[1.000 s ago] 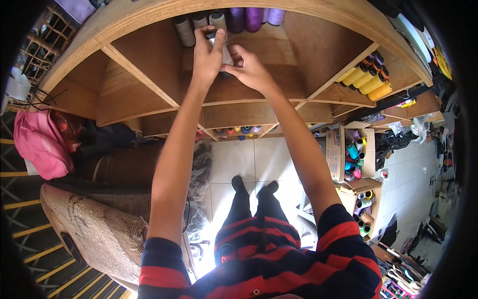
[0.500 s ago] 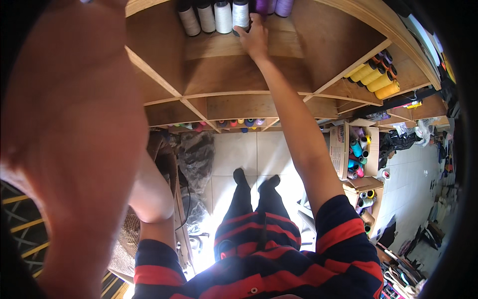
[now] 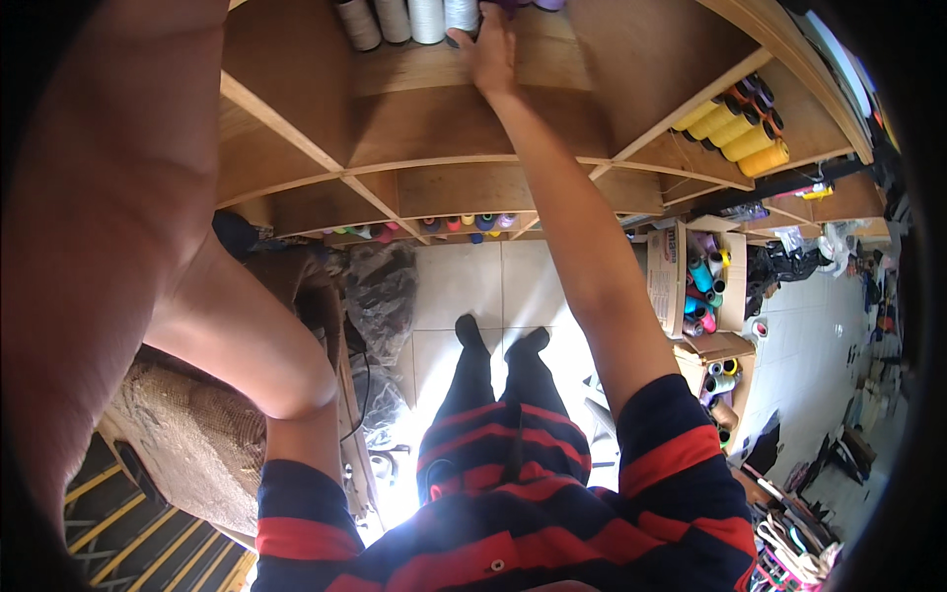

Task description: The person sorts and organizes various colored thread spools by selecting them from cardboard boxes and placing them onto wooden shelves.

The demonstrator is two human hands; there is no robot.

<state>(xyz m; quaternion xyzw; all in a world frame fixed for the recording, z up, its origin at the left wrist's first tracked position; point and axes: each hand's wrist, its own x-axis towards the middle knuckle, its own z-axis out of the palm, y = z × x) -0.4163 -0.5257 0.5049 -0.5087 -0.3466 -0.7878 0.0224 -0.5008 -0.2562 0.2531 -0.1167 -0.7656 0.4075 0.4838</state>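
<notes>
My right hand (image 3: 490,54) reaches up into a wooden shelf compartment (image 3: 449,123). Its thumb and fingers close around the lower part of a white thread spool (image 3: 461,15). Left of that spool stand several more white and greyish thread spools (image 3: 426,22) in a row, cut off by the upper edge. Purple spools (image 3: 548,4) sit just to its right, partly behind my fingers. My left hand (image 3: 109,187) is raised very close to the camera and fills the left side. Its fingers lie outside the picture, so whatever it holds is hidden.
Yellow spools (image 3: 738,133) lie stacked in a compartment at right. Below them stand open cardboard boxes (image 3: 667,281) of coloured spools. Crumpled plastic (image 3: 383,286) lies on the tiled floor, beside a brown woven-covered piece (image 3: 187,424) at left.
The shelf and spools appear slightly higher and farther left in view. My left hand has shifted left and up, uncovering more of its forearm. My right hand stays at the white spool.
</notes>
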